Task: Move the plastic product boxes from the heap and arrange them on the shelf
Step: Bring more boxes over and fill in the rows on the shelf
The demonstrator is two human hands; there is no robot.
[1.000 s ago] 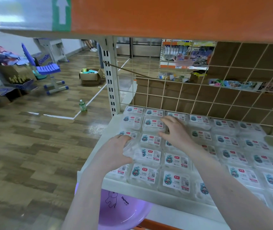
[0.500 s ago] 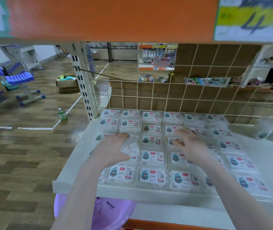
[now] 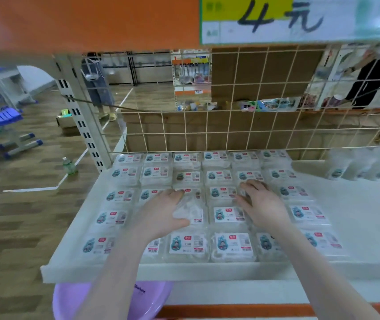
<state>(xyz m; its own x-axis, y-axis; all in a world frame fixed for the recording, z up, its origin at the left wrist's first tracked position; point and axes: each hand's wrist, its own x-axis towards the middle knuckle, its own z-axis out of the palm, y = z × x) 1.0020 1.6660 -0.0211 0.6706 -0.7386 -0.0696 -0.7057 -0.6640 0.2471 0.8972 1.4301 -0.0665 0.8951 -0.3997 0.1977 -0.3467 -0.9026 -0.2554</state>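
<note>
Clear plastic product boxes with white and teal labels lie in neat rows (image 3: 230,244) on the white shelf (image 3: 138,271). My left hand (image 3: 161,213) rests on the rows, its thumb and fingers around a clear box (image 3: 190,210) in the middle column. My right hand (image 3: 261,204) lies flat with spread fingers on the boxes right of it. A small heap of the same boxes (image 3: 355,168) leans at the shelf's far right, against the wire grid.
A wire grid back panel (image 3: 230,125) closes the shelf's rear, and an orange shelf front with a price sign (image 3: 265,17) hangs overhead. A purple basin (image 3: 106,301) sits below the shelf. A slotted upright post (image 3: 83,125) stands left. People stand beyond the grid.
The view has swung right and drawn nearer, bringing the price sign and the heap into sight. Both hands stay on the rows, the right one shifted slightly right.
</note>
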